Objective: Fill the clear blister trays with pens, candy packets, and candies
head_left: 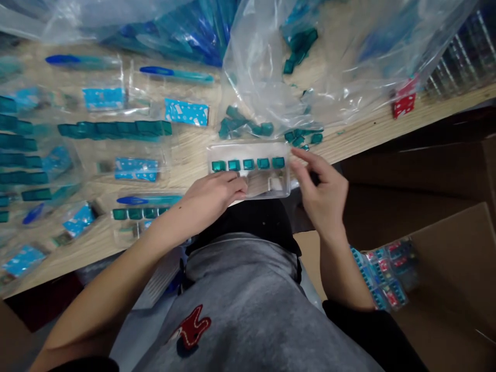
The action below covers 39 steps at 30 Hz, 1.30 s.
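- The wooden tabletop (194, 147) runs at a slant across the frame, and its near edge drops away toward the lower right.
- At the far left, teal rectangular blocks (17, 155) lie in rows inside clear bags, with blue printed cards (104, 98) and blue-tipped teal sticks (83, 61) laid out in clear sleeves beside them.
- Across the left-centre of the table, a long row of teal blocks (114, 129) lies end to end.
- Along the top of the frame, from centre to right, big clear plastic bags (256, 62) hold loose teal pieces, and more of these pieces (246, 126) have spilled just above my tray.
- My left hand (215, 194) is curled, fingers close together, over the near edge of the clear plastic tray (248, 170), holding it.
- The tray sits at the table's near edge, with five teal square pieces (248, 165) in a row along its far side.
- My right hand (321, 194) is at the tray's right end, thumb and forefinger spread wide around its corner. I can't tell whether they grip it.
- At the upper right are a red packet (403, 103) and a dark rack (461, 51).
- Below, at the lower right, a cardboard box (445, 258) holds packed blue-and-red packets (383, 276).
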Available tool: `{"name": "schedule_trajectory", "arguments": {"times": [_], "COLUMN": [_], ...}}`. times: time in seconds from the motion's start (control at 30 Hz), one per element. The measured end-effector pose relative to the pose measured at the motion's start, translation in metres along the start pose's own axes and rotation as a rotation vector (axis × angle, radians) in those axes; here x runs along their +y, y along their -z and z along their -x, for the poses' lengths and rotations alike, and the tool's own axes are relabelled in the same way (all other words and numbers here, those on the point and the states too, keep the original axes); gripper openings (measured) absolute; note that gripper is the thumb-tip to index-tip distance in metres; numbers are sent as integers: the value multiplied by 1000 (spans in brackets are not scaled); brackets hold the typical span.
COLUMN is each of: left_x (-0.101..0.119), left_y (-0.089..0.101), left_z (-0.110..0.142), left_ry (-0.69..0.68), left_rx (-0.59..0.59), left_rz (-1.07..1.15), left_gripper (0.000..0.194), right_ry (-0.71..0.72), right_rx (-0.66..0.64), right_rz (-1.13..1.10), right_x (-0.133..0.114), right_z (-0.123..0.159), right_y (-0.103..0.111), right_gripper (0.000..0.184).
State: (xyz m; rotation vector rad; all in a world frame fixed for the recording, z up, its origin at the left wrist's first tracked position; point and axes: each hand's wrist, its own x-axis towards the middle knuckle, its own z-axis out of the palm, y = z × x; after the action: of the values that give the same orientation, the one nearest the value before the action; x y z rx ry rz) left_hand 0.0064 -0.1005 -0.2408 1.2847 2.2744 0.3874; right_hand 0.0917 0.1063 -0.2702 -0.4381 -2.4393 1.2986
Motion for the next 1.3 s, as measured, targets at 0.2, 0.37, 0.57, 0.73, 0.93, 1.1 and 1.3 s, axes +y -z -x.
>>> {"name": "schedule_trajectory", "arguments": {"times": [0.2, 0.37, 0.57, 0.73, 0.93, 1.1, 1.3], "left_x": [18, 23, 16, -1, -17, -13, 15], "left_y": [-18, 1, 5, -1, 15, 17, -2], "left_z": [-1, 6, 10, 0, -19, -22, -8], "left_ry": [-142, -189, -109, 1, -62, -87, -124], "left_rx": [195, 304, 182, -47, -221, -262, -32], "left_rz": [-447, -381, -264, 94, 276, 221, -336], "left_gripper": [26, 20, 23, 20, 16, 21, 29], "right_ry": [-188, -241, -177, -171, -197, -220, -288], "right_rx": [-10, -104, -175, -216, -216, -212, -133], "right_rz": [-88, -186, -202, -115, -150, -186, -282], "right_x": [13, 14, 16, 28, 30, 29, 25], "right_z": [32, 46, 48, 53, 56, 57, 62], "right_y": [15, -1, -6, -8, -8, -9, -28], "right_gripper": [22, 48, 53, 59, 56, 55, 70]}}
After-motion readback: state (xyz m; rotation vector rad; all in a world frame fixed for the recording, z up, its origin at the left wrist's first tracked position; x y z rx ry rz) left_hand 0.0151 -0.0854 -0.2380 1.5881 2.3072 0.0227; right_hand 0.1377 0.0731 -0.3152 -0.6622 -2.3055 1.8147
